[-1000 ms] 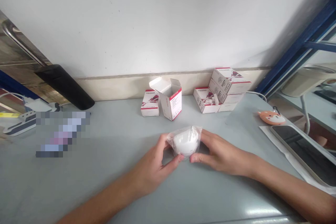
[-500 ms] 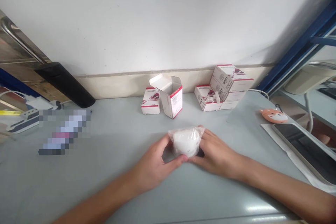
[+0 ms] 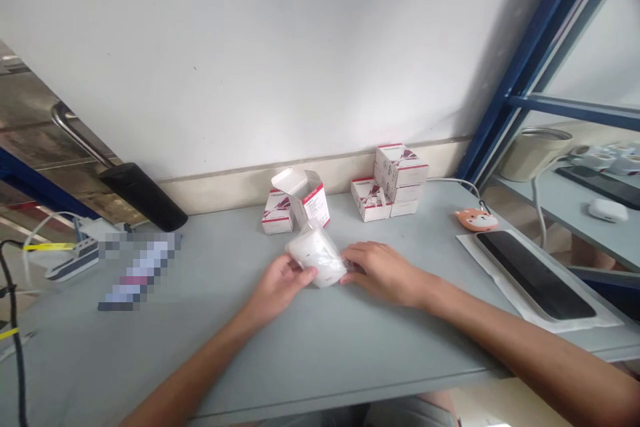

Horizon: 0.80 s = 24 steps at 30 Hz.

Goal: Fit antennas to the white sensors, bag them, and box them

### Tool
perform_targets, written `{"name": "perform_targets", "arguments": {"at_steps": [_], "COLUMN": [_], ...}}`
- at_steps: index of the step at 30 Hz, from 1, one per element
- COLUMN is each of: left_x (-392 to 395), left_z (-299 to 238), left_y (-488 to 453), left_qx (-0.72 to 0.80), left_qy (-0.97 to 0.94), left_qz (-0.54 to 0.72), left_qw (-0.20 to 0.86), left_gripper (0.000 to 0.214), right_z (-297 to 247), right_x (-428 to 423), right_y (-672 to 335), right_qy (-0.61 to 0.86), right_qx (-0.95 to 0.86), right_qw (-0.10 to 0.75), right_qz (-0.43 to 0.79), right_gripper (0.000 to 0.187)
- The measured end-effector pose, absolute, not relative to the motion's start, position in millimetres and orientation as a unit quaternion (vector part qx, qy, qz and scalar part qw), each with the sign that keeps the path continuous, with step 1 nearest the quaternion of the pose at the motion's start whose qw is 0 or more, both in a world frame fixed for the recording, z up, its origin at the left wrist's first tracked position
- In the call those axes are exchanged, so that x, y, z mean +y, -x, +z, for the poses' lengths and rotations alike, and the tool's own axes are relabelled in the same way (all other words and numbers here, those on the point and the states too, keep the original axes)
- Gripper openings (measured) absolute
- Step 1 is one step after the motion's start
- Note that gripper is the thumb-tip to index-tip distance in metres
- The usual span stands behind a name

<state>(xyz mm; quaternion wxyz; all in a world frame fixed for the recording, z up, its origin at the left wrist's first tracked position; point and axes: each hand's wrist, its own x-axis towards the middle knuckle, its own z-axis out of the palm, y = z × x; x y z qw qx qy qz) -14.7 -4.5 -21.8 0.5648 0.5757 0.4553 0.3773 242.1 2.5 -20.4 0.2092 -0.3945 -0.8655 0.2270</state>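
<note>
A round white device sealed in a clear plastic bag [image 3: 317, 256] is held just above the grey table [image 3: 310, 353], near its middle. My left hand [image 3: 278, 285] grips the bag's left side with thumb and fingers. My right hand [image 3: 383, 271] pinches its right end, fingers closed on the plastic. Just behind the bag stands an open white-and-red carton [image 3: 309, 201] with its top flaps up.
A shut carton [image 3: 277, 212] lies left of the open one, and a stack of cartons [image 3: 395, 180] stands by the wall. A phone [image 3: 535, 273] on white paper and an orange fox charm [image 3: 475, 219] lie at right. A black handle [image 3: 143, 197] and cables are at left.
The view has lifted and pulled back. The bagged device has tilted and shifted left and farther from me, toward the open carton, with both hands still on it.
</note>
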Motion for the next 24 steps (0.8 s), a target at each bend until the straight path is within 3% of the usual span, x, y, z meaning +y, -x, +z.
{"name": "perform_targets", "arguments": {"at_steps": [6,10,14,19,24], "left_x": [-3,4,11,8,3], "left_z": [-1,4,-2,-5,-5], "left_y": [-5,-22,-24,-12,-7], "left_qx": [0.339,0.312,0.296,0.283,0.266], "left_qy": [-0.487,-0.432,-0.384,-0.318,-0.267], "left_qz": [0.445,0.487,0.501,0.497,0.499], "left_qw": [0.67,0.692,0.717,0.756,0.781], "left_gripper": [0.039,0.037,0.037,0.043,0.048], "right_z": [-10,-3,-2,-12,-22], "right_x": [6,5,2,-3,-4], "right_y": [-249,-252,-249,-240,-236], "right_qy": [0.451,0.465,0.465,0.427,0.377], "right_qx": [-0.798,-0.751,-0.686,-0.614,-0.624], "right_qw": [0.334,0.43,0.49,0.481,0.384], "right_qz": [0.221,0.188,0.269,0.457,0.566], "right_gripper": [0.028,0.022,0.021,0.026,0.03]}}
